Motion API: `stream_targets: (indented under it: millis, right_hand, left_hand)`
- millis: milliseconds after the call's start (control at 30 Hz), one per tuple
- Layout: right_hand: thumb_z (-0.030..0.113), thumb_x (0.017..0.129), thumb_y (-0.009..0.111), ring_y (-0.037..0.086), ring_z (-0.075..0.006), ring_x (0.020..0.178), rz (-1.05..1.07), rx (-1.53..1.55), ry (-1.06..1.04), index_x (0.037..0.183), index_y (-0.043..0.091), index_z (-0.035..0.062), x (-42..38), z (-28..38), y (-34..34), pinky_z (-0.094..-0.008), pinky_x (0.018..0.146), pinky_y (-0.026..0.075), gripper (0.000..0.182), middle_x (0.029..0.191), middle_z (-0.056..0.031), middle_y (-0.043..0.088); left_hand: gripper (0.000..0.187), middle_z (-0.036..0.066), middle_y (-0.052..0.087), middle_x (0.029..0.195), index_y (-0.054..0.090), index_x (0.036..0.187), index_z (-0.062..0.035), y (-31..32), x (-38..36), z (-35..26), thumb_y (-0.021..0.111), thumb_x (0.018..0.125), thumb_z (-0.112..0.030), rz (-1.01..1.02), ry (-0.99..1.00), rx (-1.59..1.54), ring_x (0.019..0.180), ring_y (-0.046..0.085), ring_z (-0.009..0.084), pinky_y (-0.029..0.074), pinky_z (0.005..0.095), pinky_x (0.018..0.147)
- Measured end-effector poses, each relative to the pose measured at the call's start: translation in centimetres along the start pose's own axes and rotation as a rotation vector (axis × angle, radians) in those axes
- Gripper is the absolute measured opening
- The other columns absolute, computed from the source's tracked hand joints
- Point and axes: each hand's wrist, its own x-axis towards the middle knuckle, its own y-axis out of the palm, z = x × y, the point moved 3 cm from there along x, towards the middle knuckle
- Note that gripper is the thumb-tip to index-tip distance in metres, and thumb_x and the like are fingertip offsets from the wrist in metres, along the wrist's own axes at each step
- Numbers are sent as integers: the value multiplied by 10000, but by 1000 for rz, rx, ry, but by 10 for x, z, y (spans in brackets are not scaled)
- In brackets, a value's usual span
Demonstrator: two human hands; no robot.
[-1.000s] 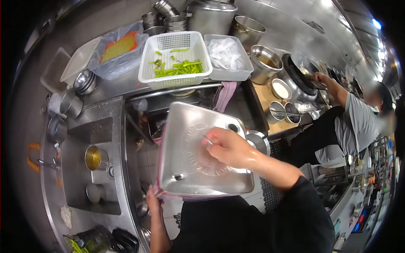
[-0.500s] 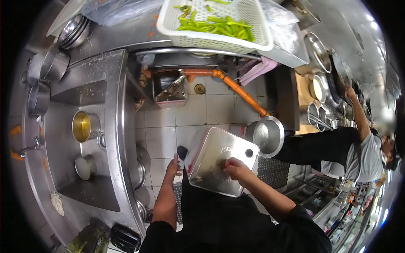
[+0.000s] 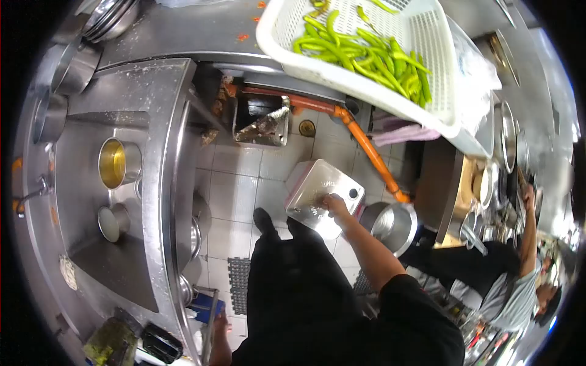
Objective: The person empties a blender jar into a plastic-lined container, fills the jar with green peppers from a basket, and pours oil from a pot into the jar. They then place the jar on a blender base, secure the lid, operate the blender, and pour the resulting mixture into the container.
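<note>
Silver square metal lid (image 3: 312, 191): I see it right of the grey stainless-steel sink (image 3: 166, 146), well apart from it, on top of a pale-sided box (image 3: 296, 178) over the tiled floor (image 3: 234, 208); raised lettering and a dark round spot show on its face.
Right hand (image 3: 335, 206): I have its fingers curled in and pinching at the middle of the lid; the part gripped is hidden under them.
Left hand (image 3: 222, 324): right of the sink's near end, beside a thin metal bar; I cannot tell whether its fingers are spread or pressed together.
Inside the sink: I make out a round steel pot of yellow liquid (image 3: 132, 166) and, nearer me, a smaller steel pot (image 3: 122, 221).
White perforated plastic basket (image 3: 342, 79): beyond the sink and to its right, holding long green peppers (image 3: 386, 64).
Orange pipe (image 3: 371, 152): right of the sink, slanting along the floor.
Co-worker in a grey shirt (image 3: 511, 308): far right of the sink, one arm stretched forward.
</note>
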Motion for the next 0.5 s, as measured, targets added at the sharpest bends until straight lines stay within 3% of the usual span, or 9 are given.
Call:
stream_targets:
  millis: [33,100,133,167,233,400,433,467,500]
  right_hand:
    - [213,874,559,516,-131,554,19,-20,-11,1033,591,25,32,-8,-4,-251,404,341,248,826,-44,616]
    - [219,880,556,576,-147,616,80,233,-329,1037,590,29,89,-33,-18,-267,407,365,249,881,-54,640]
    - [223,886,551,612,-151,677,115,40,-342,1033,594,38,101,-22,-26,-282,410,380,240,888,-59,653]
    - [250,878,564,605,-155,662,-20,19,-98,1036,602,68,120,-17,-33,-307,416,385,244,849,-51,649]
    - [288,865,571,605,-161,653,-42,-132,-59,1002,624,107,159,-14,-43,-342,422,391,233,811,-44,646]
    - [315,848,548,590,-221,592,-145,-128,-90,984,642,98,221,1,-54,-369,439,440,273,746,-63,638]
    - [289,854,617,523,-134,545,-129,-146,-185,975,602,127,235,1,-61,-294,389,345,203,757,2,590]
    - [333,867,596,540,-131,576,-76,-503,-173,978,627,132,260,4,-74,-293,427,385,231,763,1,605]
    - [366,875,574,562,-137,594,-81,-336,-159,971,650,157,262,21,-80,-301,461,412,242,771,7,619]
  left_hand:
    - [836,181,600,1161,432,1398,-110,6,-16,-2,419,866,-755,-3,37,-51,781,691,355,586,492,607]
    - [783,184,596,1084,478,1299,-71,22,-35,2,405,888,-733,38,-14,-120,778,689,374,585,510,594]
    - [748,184,587,1015,501,1216,-43,29,-42,-8,397,904,-715,11,-2,-84,765,685,381,582,517,579]
    - [744,184,585,1018,500,1220,-32,36,-39,-7,394,914,-702,18,12,-115,754,685,368,584,499,564]
    - [731,159,589,934,525,1168,-24,47,-28,-8,402,915,-698,-12,7,-210,710,687,333,578,453,516]
    - [715,105,581,819,560,1106,-24,61,-8,-26,405,916,-696,-99,122,-252,628,671,281,548,400,439]
    - [705,89,574,789,572,1079,-24,67,-2,-21,411,917,-692,-125,140,-299,589,659,264,534,388,415]
    - [699,77,566,766,582,1043,-20,71,-11,-26,435,911,-690,-124,116,-369,565,639,249,524,369,409]
    - [663,76,580,793,586,1055,-41,77,-14,-26,480,901,-678,-138,144,-399,564,629,236,519,363,414]
